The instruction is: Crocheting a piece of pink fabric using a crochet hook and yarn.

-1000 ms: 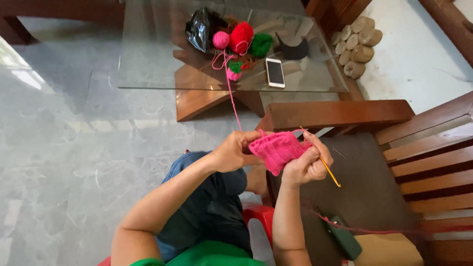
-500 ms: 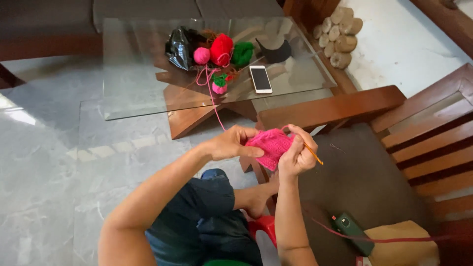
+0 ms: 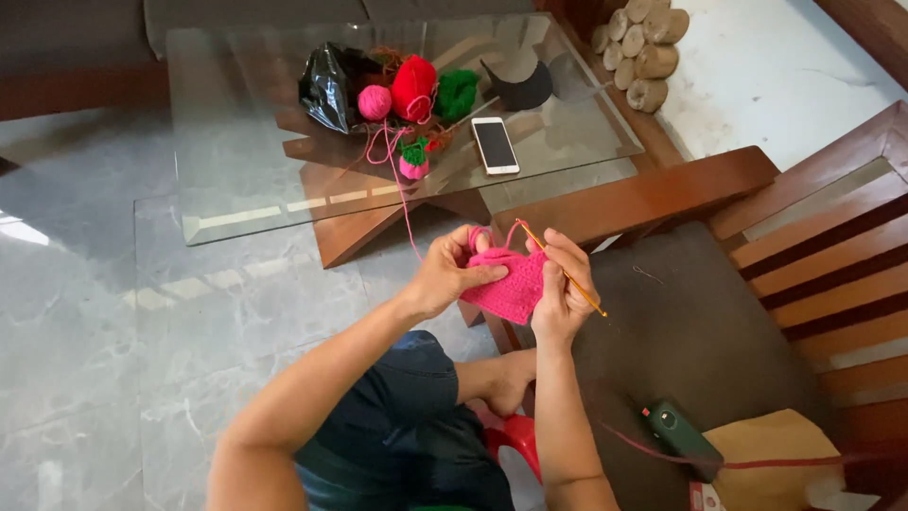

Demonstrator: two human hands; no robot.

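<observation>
Over grey floor tiles, both hands (image 3: pixel 501 279) partly hide pink crochet (image 3: pixel 511 289).

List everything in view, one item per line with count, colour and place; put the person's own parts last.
crochet piece: one, pink, held between both hands
crochet hook: one, orange-yellow, in the right hand
yarn strand: one, pink, running from the table to the piece
yarn balls: three, pink, red, green, on the table
small crocheted item: one, pink and green, on the table
plastic bag: one, black, beside the yarn
phone: one, white, on the table
glass table: one, clear top, wooden base
log bundle: one, pale, on the floor
wooden bench: one, brown, dark cushion
green device: one, on the cushion
left hand: one, gripping the piece
right hand: one, fingers on the hook
</observation>
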